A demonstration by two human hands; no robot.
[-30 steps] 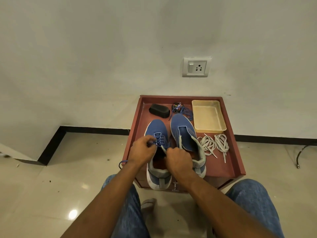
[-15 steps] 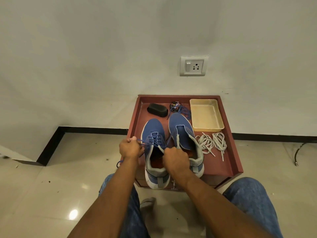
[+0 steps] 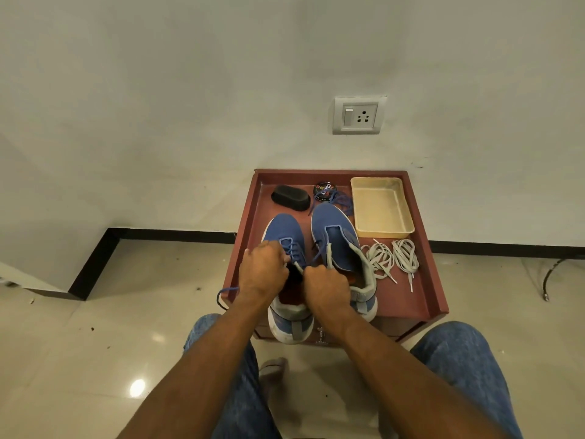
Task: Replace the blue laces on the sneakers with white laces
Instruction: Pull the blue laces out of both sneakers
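Left hand (image 3: 264, 274) moved back onto left sneaker (image 3: 286, 236), pinching blue lace (image 3: 292, 250); right hand (image 3: 327, 288) grips tongue.

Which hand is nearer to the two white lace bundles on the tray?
Right. The right hand sits at the left sneaker's collar, with only the right sneaker between it and the white lace bundles. The left hand is farther, at that sneaker's outer side.

Bare tray floor (image 3: 411, 299) lies right of the white laces (image 3: 392, 258); the beige tub (image 3: 381, 207) and polish tin (image 3: 324, 191) crowd the back.
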